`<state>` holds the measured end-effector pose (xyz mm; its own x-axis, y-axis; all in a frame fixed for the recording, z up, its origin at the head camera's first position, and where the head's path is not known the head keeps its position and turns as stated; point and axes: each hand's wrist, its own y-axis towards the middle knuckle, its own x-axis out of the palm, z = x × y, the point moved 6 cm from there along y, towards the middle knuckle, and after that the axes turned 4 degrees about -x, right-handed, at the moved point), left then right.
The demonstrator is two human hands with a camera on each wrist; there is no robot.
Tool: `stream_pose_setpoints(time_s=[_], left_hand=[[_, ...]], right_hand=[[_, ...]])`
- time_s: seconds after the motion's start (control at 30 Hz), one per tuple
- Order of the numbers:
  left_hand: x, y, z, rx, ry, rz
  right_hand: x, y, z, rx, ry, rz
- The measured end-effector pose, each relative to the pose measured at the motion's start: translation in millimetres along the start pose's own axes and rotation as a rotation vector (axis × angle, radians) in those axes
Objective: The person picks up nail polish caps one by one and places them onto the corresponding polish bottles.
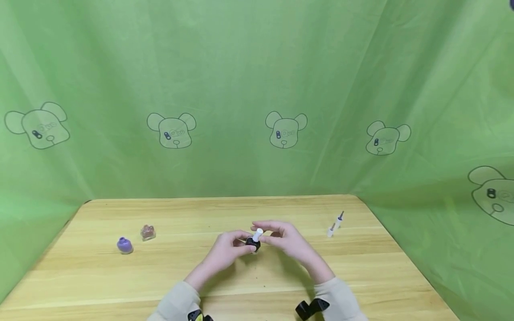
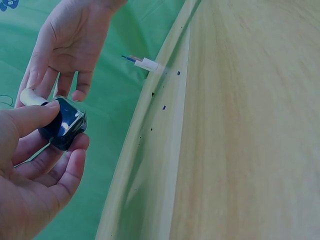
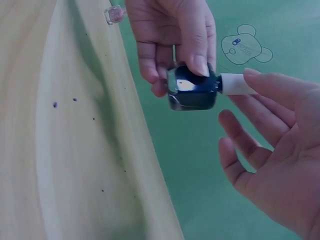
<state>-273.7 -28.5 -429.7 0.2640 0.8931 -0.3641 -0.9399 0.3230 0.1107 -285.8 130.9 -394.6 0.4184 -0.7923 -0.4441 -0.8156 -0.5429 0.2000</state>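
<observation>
Pale sleeves (image 1: 339, 298) come in at the bottom of my head view, black wrist gear (image 1: 312, 308) strapped over them, and the forearms converge from both sides on a dark nail polish bottle (image 3: 194, 97) held just above the bench (image 1: 120, 290), near its middle. As I read it, the left hand (image 1: 228, 248) does the steadying: its thumb lies across one flat face of the glass with fingers behind, so the body stays put and the neck is left free. The right hand (image 1: 287, 240) pinches the white cap (image 3: 235, 84) between thumb and forefinger, its other fingers loosely bent and well off the glass; that light grip would suit twisting or pulling. From my feeds I cannot tell whether the cap is screwed tight. Both wrists angle inward, and the bottle leans a little, cap toward the right hand. Farther out on the left sit an uncapped purple bottle (image 1: 125, 245) and, just beside it, a pink bottle (image 1: 147, 232). Off to the right, two white brush caps (image 1: 331, 230) appear to stand on end, bristles up, probably to keep wet polish off the wood. Dark specks (image 3: 55, 105) dot the bench, and a green curtain (image 1: 225, 58) printed with bear heads encloses everything.
</observation>
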Motion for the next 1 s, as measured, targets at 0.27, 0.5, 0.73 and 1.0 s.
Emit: stream_pose_setpoints(time_s=[0.27, 0.5, 0.73, 1.0], left_hand=[[-0.7, -2.6, 6.2, 0.020, 0.009, 0.028], [-0.1, -4.0, 9.8, 0.039, 0.035, 0.056], [1.8, -4.6, 12.4, 0.055, 0.048, 0.084], [1.8, -4.4, 11.2, 0.054, 0.042, 0.097]], right_hand=[[1, 2, 6, 0.016, -0.027, 0.077], [-1, 2, 6, 0.022, -0.054, 0.218], [1, 0, 10, 0.060, 0.043, 0.340], [4, 1, 11, 0.034, 0.038, 0.360]])
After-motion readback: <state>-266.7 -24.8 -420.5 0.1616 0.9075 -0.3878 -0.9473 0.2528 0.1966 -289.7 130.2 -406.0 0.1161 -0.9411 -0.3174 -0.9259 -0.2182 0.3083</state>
